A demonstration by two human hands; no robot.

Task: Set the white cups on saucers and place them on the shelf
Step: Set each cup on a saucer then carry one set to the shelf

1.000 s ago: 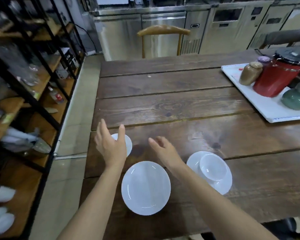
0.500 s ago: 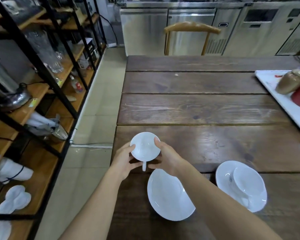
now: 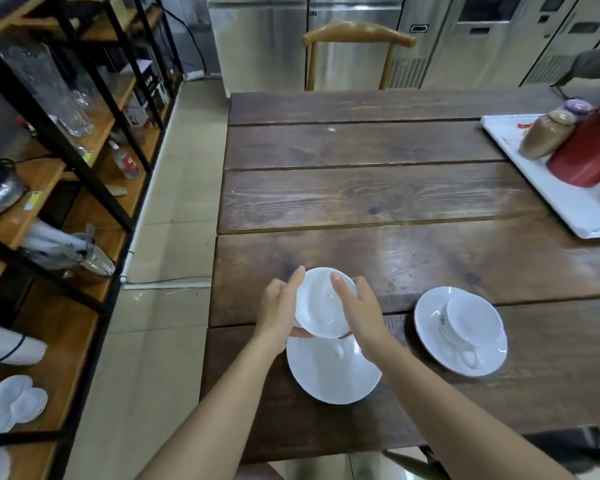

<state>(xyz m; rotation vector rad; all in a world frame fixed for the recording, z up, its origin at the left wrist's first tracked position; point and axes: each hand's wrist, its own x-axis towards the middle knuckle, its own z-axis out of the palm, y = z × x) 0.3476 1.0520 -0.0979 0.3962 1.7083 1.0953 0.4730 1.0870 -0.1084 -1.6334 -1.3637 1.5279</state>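
Both hands hold one white cup [image 3: 321, 304] just above the far edge of an empty white saucer [image 3: 333, 375] near the table's front left. My left hand [image 3: 279, 306] grips the cup's left side and my right hand [image 3: 359, 310] its right side. The cup's handle points toward me, over the saucer. To the right, a second white cup [image 3: 465, 322] stands on its own saucer [image 3: 433, 327]. A black-framed wooden shelf [image 3: 66, 327] runs along the left.
The dark wooden table [image 3: 378, 195] carries a white tray [image 3: 575, 206] at the right with a red pot [image 3: 589, 157] and a brown jar [image 3: 548, 133]. The shelf holds glassware, a metal pot and white dishes [image 3: 14, 403]. A wooden chair [image 3: 357, 32] stands at the far end.
My hands closed around the cup, lifted it off the table and brought it back toward me over the empty saucer. The camera view shifted left.
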